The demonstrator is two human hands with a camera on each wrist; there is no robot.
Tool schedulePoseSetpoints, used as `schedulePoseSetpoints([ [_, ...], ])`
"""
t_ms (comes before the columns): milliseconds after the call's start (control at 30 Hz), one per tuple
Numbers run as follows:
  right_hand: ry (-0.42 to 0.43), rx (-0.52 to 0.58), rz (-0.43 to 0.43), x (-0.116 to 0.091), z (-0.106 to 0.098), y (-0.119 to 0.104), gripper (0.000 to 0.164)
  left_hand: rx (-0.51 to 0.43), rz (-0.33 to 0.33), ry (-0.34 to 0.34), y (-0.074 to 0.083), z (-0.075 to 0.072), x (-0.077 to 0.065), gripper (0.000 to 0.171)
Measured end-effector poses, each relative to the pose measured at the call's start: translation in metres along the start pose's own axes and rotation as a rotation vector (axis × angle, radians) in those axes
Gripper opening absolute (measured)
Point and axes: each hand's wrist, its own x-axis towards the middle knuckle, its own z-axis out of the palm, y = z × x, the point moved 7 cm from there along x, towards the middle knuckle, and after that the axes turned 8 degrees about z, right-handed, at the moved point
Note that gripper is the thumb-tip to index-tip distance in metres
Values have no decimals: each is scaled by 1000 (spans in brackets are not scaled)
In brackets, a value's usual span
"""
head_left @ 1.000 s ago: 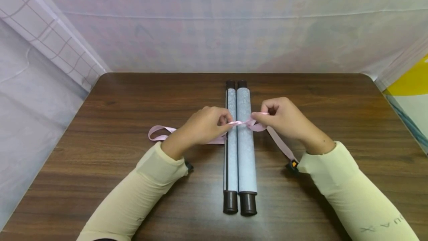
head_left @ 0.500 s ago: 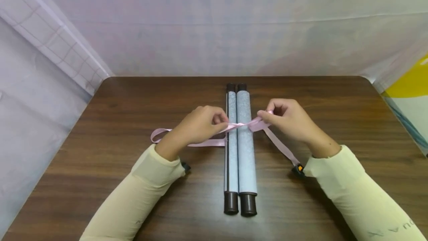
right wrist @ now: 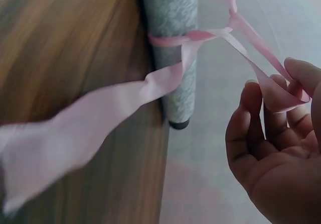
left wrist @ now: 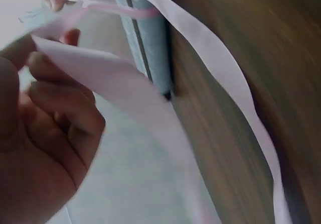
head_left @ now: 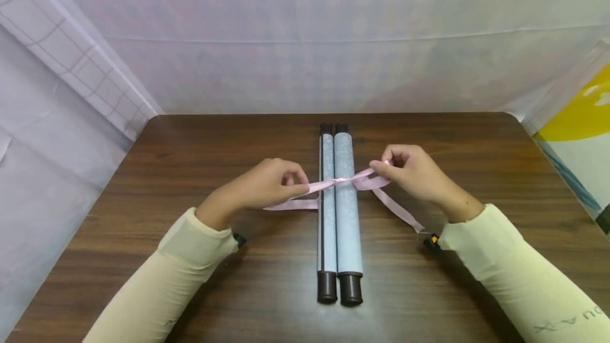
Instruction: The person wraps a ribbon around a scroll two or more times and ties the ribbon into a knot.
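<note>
Two rolled grey-blue scrolls with dark end caps lie side by side, a left scroll (head_left: 329, 237) and a right scroll (head_left: 349, 226). A pink ribbon (head_left: 343, 180) crosses over them, with a twisted knot on top. Left of the scrolls, my left hand (head_left: 259, 187) pinches one ribbon length between thumb and fingers. My right hand (head_left: 410, 173), on the other side, pinches a loop of the ribbon, seen closely in the right wrist view. A loose ribbon tail (right wrist: 115, 101) hangs from the knot toward the table. Another length trails in the left wrist view.
The brown wooden table (head_left: 190, 136) reaches back to a pale patterned curtain (head_left: 305, 57). A yellow and white printed panel (head_left: 586, 110) stands at the right edge. Small dark devices, one with an orange spot (head_left: 432, 241), sit at the wrists.
My left hand has moved left, away from the scrolls, drawing out a longer stretch of ribbon. My right hand has shifted slightly right, still holding its loop.
</note>
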Motion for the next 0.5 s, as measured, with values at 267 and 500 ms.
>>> schedulePoseSetpoints([
  [267,42,-77,43,9,-7,42,30,46,-35,-35,-20,-16,-21,18],
  [500,64,-83,77,10,-15,62,40,95,-51,-28,-32,-30,-36,20],
])
